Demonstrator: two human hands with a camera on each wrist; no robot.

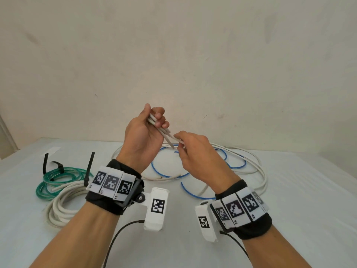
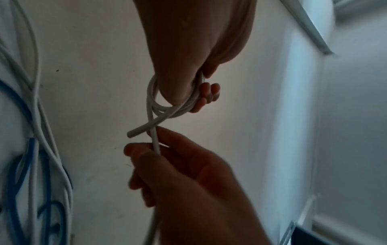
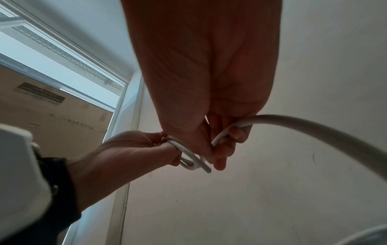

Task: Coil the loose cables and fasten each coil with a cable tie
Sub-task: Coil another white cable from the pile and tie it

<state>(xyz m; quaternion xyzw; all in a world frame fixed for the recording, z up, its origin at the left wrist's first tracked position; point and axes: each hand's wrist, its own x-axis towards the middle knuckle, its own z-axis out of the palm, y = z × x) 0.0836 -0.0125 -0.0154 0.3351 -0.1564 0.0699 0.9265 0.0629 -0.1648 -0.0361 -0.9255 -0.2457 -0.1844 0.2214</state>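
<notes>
My left hand is raised above the table and grips a small coil of white cable, a few loops wound round its thumb. The coil's cut end sticks out below the loops. My right hand pinches the same white cable just below the coil, and the cable runs on through its curled fingers. The rest of the white cable lies loose on the table with a loose blue cable tangled among it.
At the left of the white table lie a green cable coil and a thick white cable coil, each with a black cable tie standing up. A plain wall rises behind the table.
</notes>
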